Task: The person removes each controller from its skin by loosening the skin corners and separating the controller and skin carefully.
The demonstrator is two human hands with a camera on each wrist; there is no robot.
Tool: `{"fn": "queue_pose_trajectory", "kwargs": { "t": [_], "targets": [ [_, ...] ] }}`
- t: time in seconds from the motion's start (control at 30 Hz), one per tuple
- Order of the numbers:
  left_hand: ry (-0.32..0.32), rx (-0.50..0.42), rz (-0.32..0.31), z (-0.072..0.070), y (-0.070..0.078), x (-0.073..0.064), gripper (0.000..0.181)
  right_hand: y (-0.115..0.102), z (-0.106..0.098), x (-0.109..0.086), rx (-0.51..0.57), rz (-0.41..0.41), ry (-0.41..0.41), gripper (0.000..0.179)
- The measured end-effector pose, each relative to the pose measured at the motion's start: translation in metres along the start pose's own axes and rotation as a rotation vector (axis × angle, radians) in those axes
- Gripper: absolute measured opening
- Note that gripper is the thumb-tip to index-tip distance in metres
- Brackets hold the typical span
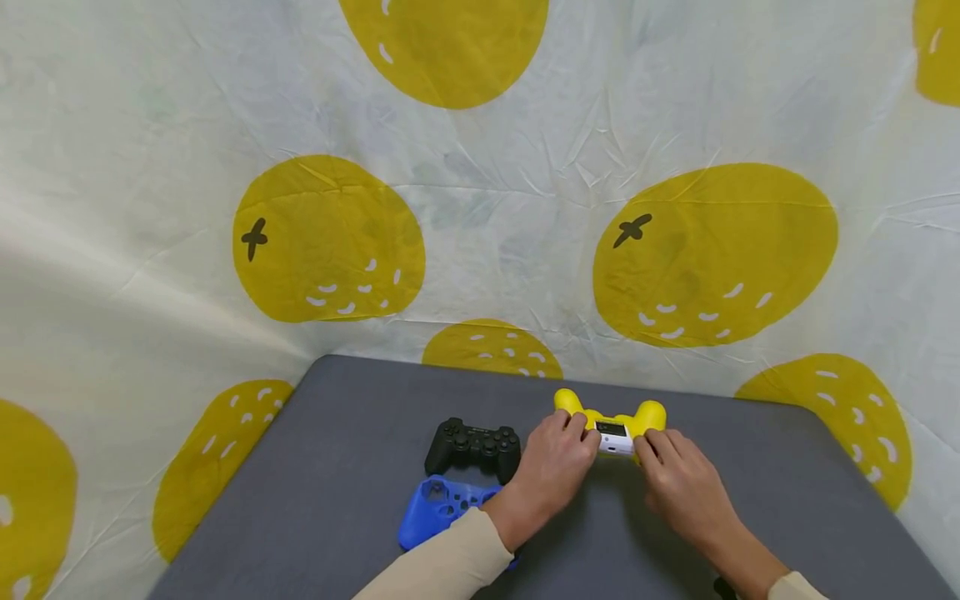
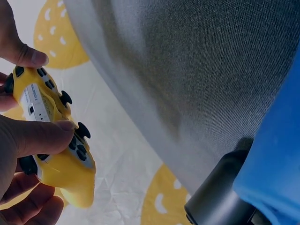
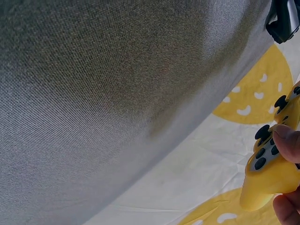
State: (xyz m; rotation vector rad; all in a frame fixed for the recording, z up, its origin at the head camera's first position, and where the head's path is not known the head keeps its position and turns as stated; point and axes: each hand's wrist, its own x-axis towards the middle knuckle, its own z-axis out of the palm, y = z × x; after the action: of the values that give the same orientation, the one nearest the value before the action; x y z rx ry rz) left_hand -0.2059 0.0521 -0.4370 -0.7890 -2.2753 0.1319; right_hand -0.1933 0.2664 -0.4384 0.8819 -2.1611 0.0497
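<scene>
A yellow game controller point(image 1: 649, 417) with a white middle is held just above the grey table's far part, its grips pointing away from me. On its left side, my left hand point(image 1: 551, 467) grips it; the thumb lies across the yellow body near the black buttons in the left wrist view. My right hand point(image 1: 686, 487) grips the other end, and in the right wrist view its thumb point(image 3: 287, 140) presses near the face buttons. Left of the hands, a black game controller point(image 1: 472, 446) lies on the table. Nearer me is a blue controller cover point(image 1: 431, 508) with holes, partly hidden by my left forearm.
The grey table point(image 1: 315, 475) reaches back to a white cloth point(image 1: 510, 242) printed with large yellow fruit shapes. This cloth hangs behind the table and along its sides. Bare table surface lies right of my right hand and left of the blue cover.
</scene>
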Motion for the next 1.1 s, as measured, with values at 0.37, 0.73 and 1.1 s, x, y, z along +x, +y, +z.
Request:
{"fn": "queue_pose_trajectory", "kwargs": {
  "t": [0.37, 0.73, 1.1],
  "targets": [
    [0.004, -0.003, -0.011, 0.007, 0.006, -0.003, 0.022, -0.001, 0.002, -0.005, 0.024, 0.001, -0.02, 0.025],
    [-0.027, -0.005, -0.021, 0.011, 0.011, -0.007, 0.022, -0.003, 0.006, -0.008, 0.024, 0.014, -0.05, 0.034],
    [-0.003, -0.008, -0.014, 0.017, 0.015, -0.014, 0.017, -0.005, 0.01, -0.012, 0.019, 0.018, -0.083, 0.039]
  ]
}}
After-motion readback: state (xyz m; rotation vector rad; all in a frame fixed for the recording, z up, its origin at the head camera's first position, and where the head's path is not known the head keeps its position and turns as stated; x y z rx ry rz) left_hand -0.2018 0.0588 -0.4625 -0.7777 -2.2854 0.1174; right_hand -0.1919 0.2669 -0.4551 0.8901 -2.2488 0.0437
